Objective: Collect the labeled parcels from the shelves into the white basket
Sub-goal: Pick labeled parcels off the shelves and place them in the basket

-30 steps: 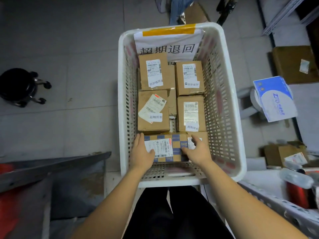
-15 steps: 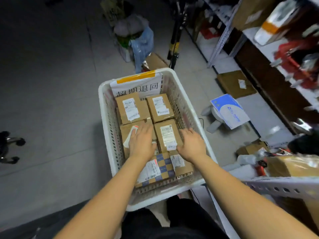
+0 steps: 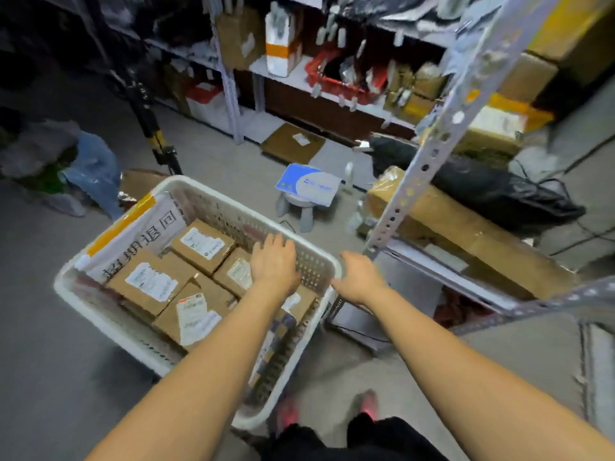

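Left hand (image 3: 274, 264): flat, fingers straight, empty, over side wall of white basket (image 3: 213, 194). Right hand (image 3: 361, 277): at basket rim corner, fingers curled down; grip on rim or not, cannot tell. Labeled parcels (image 3: 149, 284) below and left of left hand, packed flat in basket. Risk: one-sided pull on rim, basket tipping, parcels sliding. Shelf post (image 3: 429, 159) just beyond right hand: knuckle knock possible on reach.

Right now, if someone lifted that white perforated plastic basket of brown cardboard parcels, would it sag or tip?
Probably heavy: brown cardboard parcels cover the bottom of the white perforated plastic basket. Its holed walls may flex a little. Wide and low, it seems unlikely to tip.
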